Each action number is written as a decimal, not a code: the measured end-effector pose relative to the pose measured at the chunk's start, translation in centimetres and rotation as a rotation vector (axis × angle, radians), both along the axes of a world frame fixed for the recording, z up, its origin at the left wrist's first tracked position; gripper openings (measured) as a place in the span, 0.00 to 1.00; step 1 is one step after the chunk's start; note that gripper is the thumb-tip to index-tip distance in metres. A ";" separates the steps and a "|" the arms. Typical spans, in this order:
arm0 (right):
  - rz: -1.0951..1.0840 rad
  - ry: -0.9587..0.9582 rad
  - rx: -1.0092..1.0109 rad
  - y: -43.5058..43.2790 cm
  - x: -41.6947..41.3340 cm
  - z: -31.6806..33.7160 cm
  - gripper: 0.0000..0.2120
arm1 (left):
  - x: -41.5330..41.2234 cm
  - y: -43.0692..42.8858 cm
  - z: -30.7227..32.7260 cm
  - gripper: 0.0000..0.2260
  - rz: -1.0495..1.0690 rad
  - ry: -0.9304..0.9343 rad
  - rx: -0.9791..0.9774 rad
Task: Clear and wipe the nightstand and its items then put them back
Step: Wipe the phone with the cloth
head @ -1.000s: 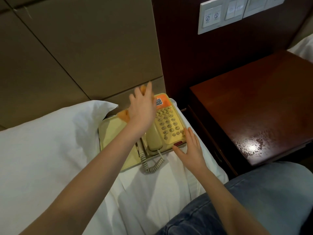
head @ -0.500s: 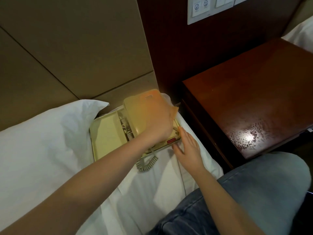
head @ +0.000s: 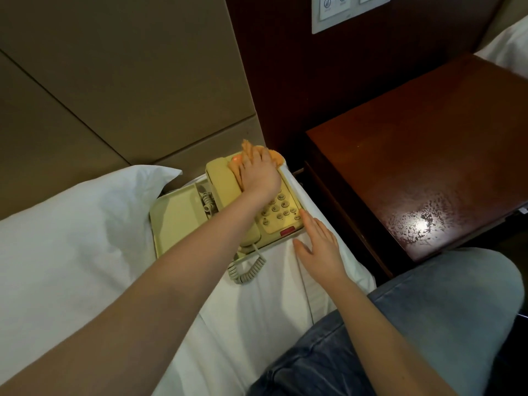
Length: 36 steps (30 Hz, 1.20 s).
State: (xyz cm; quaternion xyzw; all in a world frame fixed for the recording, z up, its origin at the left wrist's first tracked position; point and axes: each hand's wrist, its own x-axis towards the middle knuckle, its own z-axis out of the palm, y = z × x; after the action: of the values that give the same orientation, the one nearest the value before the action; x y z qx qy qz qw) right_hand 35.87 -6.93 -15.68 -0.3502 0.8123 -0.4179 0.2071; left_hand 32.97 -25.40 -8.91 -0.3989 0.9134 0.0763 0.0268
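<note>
A cream corded telephone point(head: 274, 215) lies on the white bed sheet point(head: 257, 304), with a cream tray point(head: 174, 215) beside it on the left. My left hand point(head: 258, 175) presses an orange cloth point(head: 274, 157) onto the far end of the phone, above the keypad. My right hand point(head: 320, 248) rests flat on the sheet with its fingertips touching the phone's near right corner. The dark wooden nightstand point(head: 423, 155) stands to the right with nothing on the top that shows, and wet streaks shine near its front edge.
A white pillow point(head: 71, 232) lies left of the tray against the padded headboard point(head: 128, 81). A switch panel point(head: 340, 10) sits on the dark wall panel above. My knee in jeans point(head: 428, 324) fills the lower right. The coiled phone cord point(head: 248, 270) trails on the sheet.
My left hand has slid the orange cloth from over the keypad to the phone's far end. My right hand stays at the phone's near right corner.
</note>
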 end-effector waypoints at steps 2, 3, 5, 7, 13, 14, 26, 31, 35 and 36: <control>-0.014 0.010 -0.011 0.0 0.0 -0.1 0.29 | 1.7 1.9 -0.4 0.23 -0.163 0.009 -0.054; -0.021 0.017 -0.018 -0.1 0.0 -0.1 0.29 | 3.0 3.0 -0.4 0.23 -0.275 0.008 -0.069; -0.028 0.026 -0.019 -0.2 -0.1 0.0 0.30 | 5.7 5.0 -0.5 0.23 -0.497 -0.034 -0.084; -0.015 0.042 -0.013 -0.1 0.0 0.1 0.31 | 7.1 5.0 -0.6 0.24 -0.648 -0.088 -0.097; 0.039 0.042 0.035 0.3 -0.1 0.4 0.31 | 1.8 -1.6 1.5 0.24 -0.294 -0.112 -0.037; 0.038 0.044 0.032 0.3 -0.1 0.5 0.31 | 1.1 -1.9 1.5 0.24 -0.203 -0.091 -0.012; 0.012 0.028 0.018 0.3 0.0 0.9 0.30 | 5.8 3.5 -0.2 0.24 -0.609 0.009 -0.042; 0.025 -0.008 0.026 0.7 0.0 1.3 0.30 | 1.0 -1.7 1.0 0.24 -0.184 0.014 -0.021; 0.012 -0.029 0.033 0.7 0.0 1.4 0.29 | 0.7 0.5 0.6 0.21 -0.174 0.066 -0.016; 0.007 -0.030 0.031 0.6 0.0 1.4 0.29 | 1.5 1.6 0.4 0.21 -0.256 0.066 -0.041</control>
State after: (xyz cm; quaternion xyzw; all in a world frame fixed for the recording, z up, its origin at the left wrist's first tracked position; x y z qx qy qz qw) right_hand 35.83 -6.31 -14.25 -0.3436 0.8143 -0.4096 0.2262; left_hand 34.48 -23.84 -8.49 -0.2769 0.9586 0.0669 -0.0019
